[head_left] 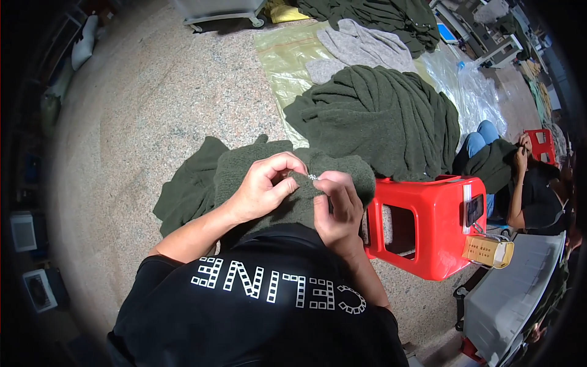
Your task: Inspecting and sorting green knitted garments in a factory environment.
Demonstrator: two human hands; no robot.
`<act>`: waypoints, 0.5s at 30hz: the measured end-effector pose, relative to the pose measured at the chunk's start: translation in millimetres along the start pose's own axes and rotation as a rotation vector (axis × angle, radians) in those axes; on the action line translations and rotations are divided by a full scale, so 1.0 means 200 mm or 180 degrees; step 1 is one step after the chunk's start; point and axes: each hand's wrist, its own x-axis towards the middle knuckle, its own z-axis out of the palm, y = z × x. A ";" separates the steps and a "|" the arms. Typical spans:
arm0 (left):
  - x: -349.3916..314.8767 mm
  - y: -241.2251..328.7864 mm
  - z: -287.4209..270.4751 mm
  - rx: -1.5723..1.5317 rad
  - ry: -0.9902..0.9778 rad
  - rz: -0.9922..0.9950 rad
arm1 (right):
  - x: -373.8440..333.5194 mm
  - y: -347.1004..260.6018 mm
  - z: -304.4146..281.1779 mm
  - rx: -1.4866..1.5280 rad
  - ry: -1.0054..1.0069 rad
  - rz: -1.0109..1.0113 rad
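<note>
A dark green knit garment lies bunched across my lap, one part of it hanging down on the left. My left hand pinches its fabric between thumb and fingers. Close beside it, at the same spot, my right hand is closed with its fingertips at a small silvery piece that looks like a button on the garment. Its thumb and curled fingers partly hide this piece. Whether a needle or thread is there is too small to tell.
To the right stands a red plastic stool with a small cardboard box at its side. Ahead lie a big pile of dark green knits and a grey knit on plastic sheeting. Another person sits at far right holding green fabric.
</note>
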 end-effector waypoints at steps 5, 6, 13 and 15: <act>0.02 0.02 -0.01 0.0390 -0.0213 0.0616 | -0.01 -0.03 0.00 -0.0255 0.0065 -0.0100; 0.02 0.02 0.00 0.0475 -0.0126 0.0879 | -0.01 -0.03 0.00 -0.0274 0.0030 -0.0069; 0.02 0.03 0.10 0.0889 0.0568 0.1665 | 0.00 -0.02 0.02 -0.0468 0.0369 -0.0170; 0.01 0.02 0.11 0.0946 0.0667 0.1766 | 0.00 -0.02 0.03 -0.0491 0.0402 -0.0130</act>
